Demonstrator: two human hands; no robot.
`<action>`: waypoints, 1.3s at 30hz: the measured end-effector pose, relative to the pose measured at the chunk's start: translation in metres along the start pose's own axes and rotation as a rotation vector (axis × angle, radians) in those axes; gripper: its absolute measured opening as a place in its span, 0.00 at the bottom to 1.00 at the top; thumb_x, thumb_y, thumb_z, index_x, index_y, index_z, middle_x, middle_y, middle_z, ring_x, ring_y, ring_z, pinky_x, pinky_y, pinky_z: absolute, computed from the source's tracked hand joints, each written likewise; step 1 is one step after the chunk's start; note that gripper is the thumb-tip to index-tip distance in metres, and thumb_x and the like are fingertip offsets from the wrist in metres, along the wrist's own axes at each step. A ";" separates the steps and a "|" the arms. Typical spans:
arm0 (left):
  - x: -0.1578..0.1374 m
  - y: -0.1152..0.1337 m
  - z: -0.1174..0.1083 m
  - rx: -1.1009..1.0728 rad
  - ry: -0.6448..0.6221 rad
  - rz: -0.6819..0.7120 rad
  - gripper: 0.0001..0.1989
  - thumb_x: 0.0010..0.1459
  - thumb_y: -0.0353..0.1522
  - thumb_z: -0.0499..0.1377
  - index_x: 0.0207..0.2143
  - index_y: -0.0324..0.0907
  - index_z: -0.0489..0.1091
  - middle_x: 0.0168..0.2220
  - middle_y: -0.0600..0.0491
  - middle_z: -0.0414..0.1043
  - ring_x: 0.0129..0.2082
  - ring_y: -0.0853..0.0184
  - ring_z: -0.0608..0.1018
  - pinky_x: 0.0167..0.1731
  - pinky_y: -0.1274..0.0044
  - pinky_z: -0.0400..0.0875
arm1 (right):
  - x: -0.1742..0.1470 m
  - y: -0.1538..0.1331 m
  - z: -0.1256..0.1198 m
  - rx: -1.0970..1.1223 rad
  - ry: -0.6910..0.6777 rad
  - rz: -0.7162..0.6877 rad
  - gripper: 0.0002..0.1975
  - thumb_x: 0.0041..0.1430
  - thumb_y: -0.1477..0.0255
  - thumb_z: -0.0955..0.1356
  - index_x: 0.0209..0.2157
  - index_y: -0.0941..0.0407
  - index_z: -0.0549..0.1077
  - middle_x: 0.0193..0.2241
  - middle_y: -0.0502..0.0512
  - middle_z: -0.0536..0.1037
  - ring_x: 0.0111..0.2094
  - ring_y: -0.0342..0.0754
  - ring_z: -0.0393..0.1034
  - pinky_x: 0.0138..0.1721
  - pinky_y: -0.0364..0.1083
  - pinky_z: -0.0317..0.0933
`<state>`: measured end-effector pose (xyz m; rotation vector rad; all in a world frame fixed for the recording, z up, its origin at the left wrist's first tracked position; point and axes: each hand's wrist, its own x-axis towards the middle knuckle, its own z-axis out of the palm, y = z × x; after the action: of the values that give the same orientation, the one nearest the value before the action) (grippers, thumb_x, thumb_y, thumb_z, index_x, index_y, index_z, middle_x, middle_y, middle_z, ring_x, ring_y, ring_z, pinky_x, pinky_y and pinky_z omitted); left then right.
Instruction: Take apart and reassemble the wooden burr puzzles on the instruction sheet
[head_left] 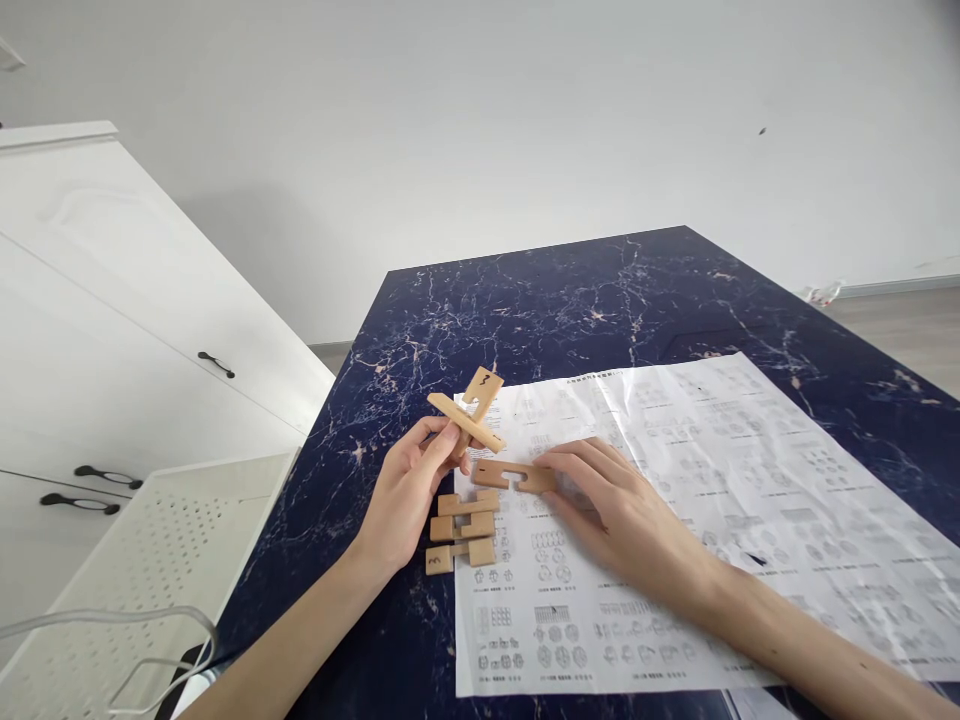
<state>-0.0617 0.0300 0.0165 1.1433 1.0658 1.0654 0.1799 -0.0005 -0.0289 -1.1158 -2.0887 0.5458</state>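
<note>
My left hand (416, 470) pinches two crossed wooden puzzle pieces (471, 412), one set across the other, above the sheet's left edge. A dark numeral marks the end of the upright piece. My right hand (607, 495) grips the right end of another notched wooden puzzle piece (495, 473), its cut-out showing between the two hands. Below lie several notched wooden pieces (442, 528) in a stacked row, partly on the paper and partly on the table. The lowest one bears a numeral at its left end.
A creased printed sheet (675, 420) with rows of small diagrams covers much of the dark blue marbled table (525, 300). White cabinets (150, 330) stand at the left, with a perforated white surface (172, 540) and a grey cable (105, 615) below them. A pale wall rises behind.
</note>
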 end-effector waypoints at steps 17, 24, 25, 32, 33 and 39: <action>-0.002 0.002 0.000 0.061 -0.019 0.037 0.14 0.69 0.44 0.62 0.39 0.43 0.75 0.29 0.55 0.68 0.30 0.68 0.69 0.36 0.74 0.67 | -0.001 0.000 0.001 0.043 -0.022 0.015 0.12 0.73 0.77 0.63 0.52 0.51 0.72 0.45 0.60 0.76 0.45 0.58 0.72 0.45 0.60 0.73; -0.002 0.004 0.002 0.037 -0.018 0.050 0.14 0.67 0.44 0.63 0.39 0.43 0.77 0.32 0.53 0.73 0.29 0.68 0.69 0.34 0.74 0.66 | 0.000 0.000 -0.002 0.064 0.007 0.066 0.08 0.74 0.74 0.63 0.47 0.52 0.74 0.44 0.59 0.77 0.43 0.56 0.73 0.44 0.59 0.73; -0.002 0.004 0.002 0.040 -0.015 0.051 0.14 0.67 0.44 0.64 0.39 0.43 0.77 0.32 0.53 0.73 0.29 0.68 0.69 0.34 0.74 0.67 | 0.001 0.000 -0.003 0.079 0.026 0.076 0.08 0.75 0.73 0.63 0.46 0.52 0.74 0.44 0.60 0.77 0.43 0.56 0.73 0.44 0.58 0.73; -0.004 0.004 0.000 0.000 -0.097 0.036 0.16 0.66 0.46 0.65 0.37 0.41 0.78 0.31 0.53 0.71 0.28 0.68 0.69 0.32 0.74 0.67 | 0.004 -0.004 -0.013 0.427 0.105 0.325 0.11 0.75 0.61 0.65 0.43 0.52 0.75 0.48 0.59 0.80 0.48 0.56 0.77 0.47 0.56 0.73; -0.005 0.003 -0.001 -0.011 -0.116 0.029 0.17 0.66 0.46 0.65 0.37 0.41 0.78 0.30 0.53 0.71 0.28 0.68 0.70 0.33 0.74 0.67 | 0.005 -0.005 -0.015 0.504 0.116 0.361 0.13 0.75 0.59 0.65 0.42 0.52 0.75 0.48 0.60 0.81 0.48 0.55 0.78 0.48 0.55 0.73; -0.008 0.006 -0.003 -0.086 -0.166 -0.055 0.18 0.61 0.48 0.68 0.30 0.43 0.75 0.32 0.50 0.76 0.29 0.64 0.75 0.35 0.71 0.73 | 0.007 -0.005 -0.024 0.926 0.207 0.471 0.17 0.76 0.52 0.62 0.41 0.51 0.69 0.28 0.50 0.76 0.25 0.47 0.74 0.28 0.47 0.71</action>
<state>-0.0662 0.0230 0.0229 1.1068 0.9074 0.9470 0.1928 0.0035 -0.0073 -1.0040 -1.1285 1.3732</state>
